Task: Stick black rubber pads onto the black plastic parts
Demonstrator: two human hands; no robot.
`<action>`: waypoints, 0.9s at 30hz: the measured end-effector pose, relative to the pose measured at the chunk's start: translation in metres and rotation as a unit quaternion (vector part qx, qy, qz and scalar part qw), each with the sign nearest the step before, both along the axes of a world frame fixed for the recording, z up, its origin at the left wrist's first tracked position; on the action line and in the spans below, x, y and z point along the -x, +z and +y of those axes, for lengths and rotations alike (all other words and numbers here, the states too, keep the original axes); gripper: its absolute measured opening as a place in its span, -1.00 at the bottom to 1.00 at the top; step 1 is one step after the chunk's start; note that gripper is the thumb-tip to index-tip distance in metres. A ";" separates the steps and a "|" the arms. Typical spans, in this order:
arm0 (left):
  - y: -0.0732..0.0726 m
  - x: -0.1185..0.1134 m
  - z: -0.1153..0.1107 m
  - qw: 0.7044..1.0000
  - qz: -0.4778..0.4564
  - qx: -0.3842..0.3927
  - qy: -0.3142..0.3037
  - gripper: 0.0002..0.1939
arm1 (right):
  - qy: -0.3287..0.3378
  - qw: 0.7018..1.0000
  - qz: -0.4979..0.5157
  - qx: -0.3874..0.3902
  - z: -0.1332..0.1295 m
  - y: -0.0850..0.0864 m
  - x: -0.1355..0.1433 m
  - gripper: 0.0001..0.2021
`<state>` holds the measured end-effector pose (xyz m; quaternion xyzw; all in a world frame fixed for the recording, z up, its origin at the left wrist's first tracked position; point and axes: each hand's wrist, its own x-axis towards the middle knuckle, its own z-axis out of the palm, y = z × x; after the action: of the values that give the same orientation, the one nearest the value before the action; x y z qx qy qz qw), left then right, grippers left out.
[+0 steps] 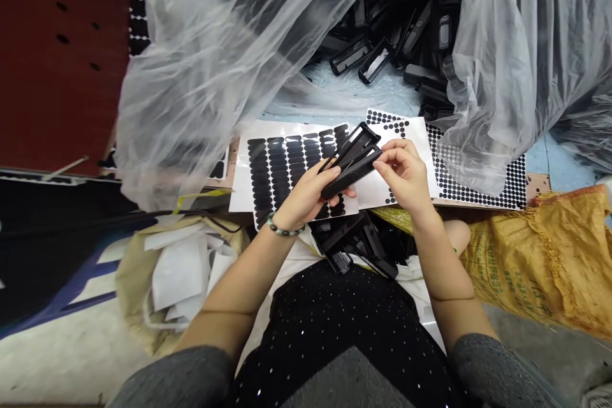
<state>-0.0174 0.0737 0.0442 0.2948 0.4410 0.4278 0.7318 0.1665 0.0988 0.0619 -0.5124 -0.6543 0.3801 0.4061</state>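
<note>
My left hand [310,191] is closed around black plastic casings, long and narrow with open middles. The nearer casing [351,173] has a textured side and points up to the right. Behind it, a second casing [362,135] sticks out at a steeper angle. My right hand [404,172] is pinched at the far end of the nearer casing, fingertips at its edge; whatever is between them is too small to make out. Beneath my hands lie a sheet of black elongated stickers [272,169] and a white sheet with a few black dots [423,140].
More black casings [375,60] are heaped at the back between clear plastic sheets [205,64]. Several casings [363,242] rest near my lap. A dotted sticker sheet [482,172] lies right. A bag of white paper [182,268] stands left, a yellow woven sack [540,255] right.
</note>
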 end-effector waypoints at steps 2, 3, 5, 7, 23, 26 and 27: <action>0.000 -0.001 -0.002 1.000 -0.008 -0.003 0.007 -0.74 | -0.006 1.000 -0.013 -0.007 -0.002 0.001 0.001 -0.90; 0.000 -0.002 -0.003 1.000 -0.012 -0.004 0.010 -0.72 | -0.012 1.000 -0.023 -0.011 -0.003 0.002 0.002 -0.90; -0.001 -0.005 -0.006 1.000 -0.017 -0.002 0.023 -0.70 | -0.028 0.998 -0.046 -0.021 -0.007 0.003 0.004 -0.91; -0.003 -0.010 -0.009 0.999 -0.020 0.003 0.045 -0.68 | -0.051 0.996 -0.065 -0.033 -0.012 0.003 0.007 -0.91; -0.015 -0.012 0.018 0.963 0.151 -0.210 0.076 -0.23 | -0.022 0.995 0.091 -0.021 0.001 -0.010 -0.016 -0.54; -0.001 -0.012 0.025 0.968 0.098 -0.220 -0.064 -0.46 | 0.004 0.998 0.043 -0.035 -0.007 -0.003 -0.017 -0.56; 0.004 -0.013 0.024 0.971 0.065 -0.204 -0.108 -0.53 | 0.003 0.998 0.010 -0.056 -0.010 0.000 -0.016 -0.58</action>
<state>-0.0040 0.0979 0.0480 0.5108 0.3567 0.4068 0.6681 0.1824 0.0883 0.0615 -0.4829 -0.6724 0.3492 0.4390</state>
